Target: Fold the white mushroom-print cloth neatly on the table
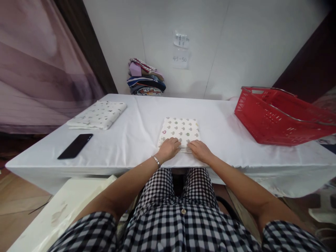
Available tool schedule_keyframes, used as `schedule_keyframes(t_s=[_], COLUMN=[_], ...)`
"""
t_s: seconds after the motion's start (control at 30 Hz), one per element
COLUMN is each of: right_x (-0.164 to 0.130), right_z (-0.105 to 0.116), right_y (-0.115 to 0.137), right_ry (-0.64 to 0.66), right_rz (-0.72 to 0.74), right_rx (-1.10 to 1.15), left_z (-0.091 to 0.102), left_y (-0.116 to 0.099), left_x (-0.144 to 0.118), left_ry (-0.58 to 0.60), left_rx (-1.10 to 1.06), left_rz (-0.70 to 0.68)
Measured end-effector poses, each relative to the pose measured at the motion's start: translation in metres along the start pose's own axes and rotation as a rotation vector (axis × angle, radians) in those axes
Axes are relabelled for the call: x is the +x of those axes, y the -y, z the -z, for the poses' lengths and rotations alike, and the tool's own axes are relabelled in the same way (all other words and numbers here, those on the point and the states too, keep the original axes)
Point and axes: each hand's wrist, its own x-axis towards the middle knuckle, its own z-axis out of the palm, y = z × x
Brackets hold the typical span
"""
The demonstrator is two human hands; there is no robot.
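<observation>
The white counter [136,140] is in front of us. Our left hand [168,148] and right hand [200,150] lie flat and open on the folded cloth's [180,130] near edge, pressing it smooth. A red basket [278,117] sits far right of them.

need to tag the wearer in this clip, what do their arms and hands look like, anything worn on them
Both arms are bare from above the elbow down, with short sleeves in a black-and-white check at the bottom edge of the view. The left hand has a thin silver-coloured bracelet at the wrist. The right hand shows no glove, watch or band, and no rings are visible on the fingers.
</observation>
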Motion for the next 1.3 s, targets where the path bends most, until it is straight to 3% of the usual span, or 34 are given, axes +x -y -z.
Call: schedule_keyframes(t_s=[0.23,0.43,0.6,0.7,0.8,0.87,0.97,1.1,1.2,1.3], right_x=[-0.006,-0.008,-0.011,0.009,0.055,0.090,0.122,0.122,0.120,0.140], right_z=[-0.005,-0.013,0.002,0.018,0.024,0.016,-0.010,-0.042,-0.042,-0.031], right_y=[0.006,0.012,0.013,0.005,-0.013,-0.028,-0.047,-0.064,-0.065,-0.056], right_ry=[-0.109,-0.127,-0.082,-0.071,-0.203,-0.245,-0.086,0.189,0.281,0.280], right_rz=[-0.030,-0.056,-0.058,-0.066,-0.094,-0.126,-0.247,-0.395,-0.437,-0.423], right_rx=[0.004,-0.018,0.077,0.269,0.357,0.315,0.194,0.151,0.159,0.163], left_z=[-0.002,-0.002,-0.024,-0.031,-0.031,-0.030,-0.029,-0.028,-0.027,-0.027], left_y=[0.005,0.015,0.014,0.012,0.010,0.009,0.006,0.001,-0.002,-0.002], left_x=[0.001,0.036,0.041,0.037,0.036,0.035,0.032,0.026,0.025,0.025], left_ry=[-0.042,-0.133,0.036,0.094,0.096,0.084,0.070,0.054,0.048,0.058], left_rx=[-0.080,-0.234,-0.087,-0.069,-0.060,-0.056,-0.047,-0.027,-0.022,-0.030], left_rz=[-0.025,-0.002,0.039,0.063,0.074,0.078,0.095,0.110,0.117,0.130])
